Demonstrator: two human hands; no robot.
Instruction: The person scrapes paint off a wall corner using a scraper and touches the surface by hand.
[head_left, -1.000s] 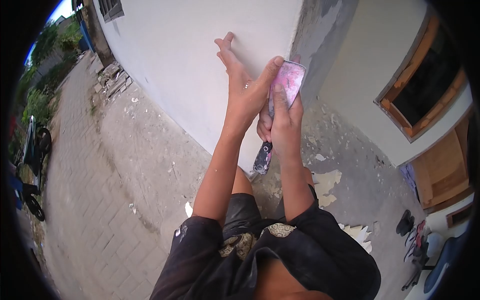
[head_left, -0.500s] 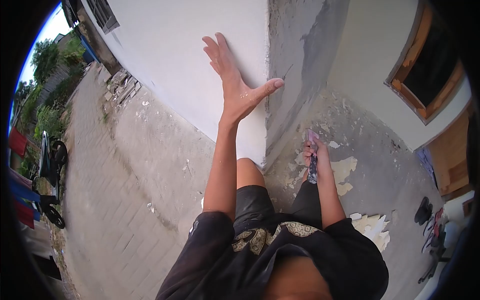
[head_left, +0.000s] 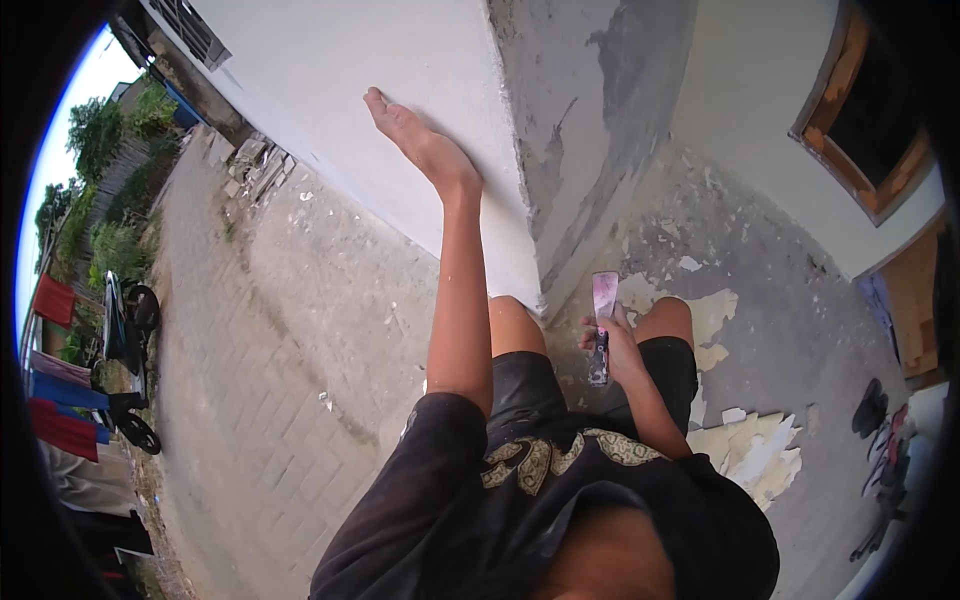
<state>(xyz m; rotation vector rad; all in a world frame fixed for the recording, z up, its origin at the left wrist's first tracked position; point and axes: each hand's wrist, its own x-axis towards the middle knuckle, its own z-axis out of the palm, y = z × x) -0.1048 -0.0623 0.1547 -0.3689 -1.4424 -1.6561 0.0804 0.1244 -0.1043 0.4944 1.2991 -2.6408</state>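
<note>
My left hand (head_left: 428, 148) is stretched out against the smooth white wall (head_left: 330, 70), its fingers extended and pointing up and left. Nothing shows in it. Whether the whole palm presses the surface I cannot tell. Low in front of my right thigh, my right hand (head_left: 622, 345) is closed around the handle of a putty knife (head_left: 604, 295). Its flat, pinkish-smeared blade points upward, away from my body. Between the two hands runs the wall's rough vertical corner (head_left: 522, 170), with the grey, patchy wall face (head_left: 590, 110) to its right.
Peeled paint sheets (head_left: 750, 450) and flakes lie on the grey floor to the right. A wood-framed window (head_left: 860, 120) and shoes (head_left: 870, 408) are farther right. Leftward are a paved path (head_left: 250, 400), rubble (head_left: 260, 170), a parked motorbike (head_left: 130, 340) and hanging clothes (head_left: 65, 390).
My left hand has moved left along the white wall, away from the corner, and its spread thumb no longer shows. The putty knife has shifted slightly left, with its blade turned flatter toward view.
</note>
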